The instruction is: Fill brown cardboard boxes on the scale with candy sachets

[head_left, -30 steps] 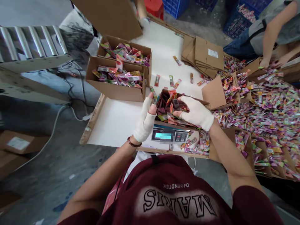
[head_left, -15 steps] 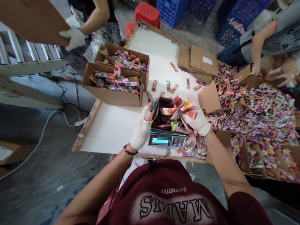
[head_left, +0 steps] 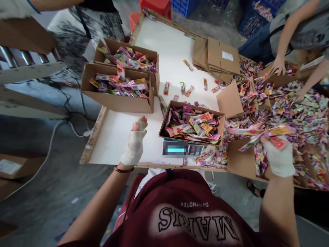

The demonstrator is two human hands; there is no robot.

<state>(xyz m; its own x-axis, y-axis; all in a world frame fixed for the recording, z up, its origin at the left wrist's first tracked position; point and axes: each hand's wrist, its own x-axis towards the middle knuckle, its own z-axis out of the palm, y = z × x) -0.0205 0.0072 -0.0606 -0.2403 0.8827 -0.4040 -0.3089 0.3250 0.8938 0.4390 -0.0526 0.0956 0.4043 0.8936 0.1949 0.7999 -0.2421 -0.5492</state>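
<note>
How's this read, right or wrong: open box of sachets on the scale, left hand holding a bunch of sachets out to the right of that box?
Wrong hand: the head view shows the right hand holding the bunch of sachets out there, not the left hand. The open box of sachets on the scale is correct.

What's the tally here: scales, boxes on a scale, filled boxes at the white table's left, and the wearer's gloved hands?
Scale: 1
Box on it: 1
Filled boxes at left: 2
Gloved left hand and right hand: 2
Total: 6
</note>
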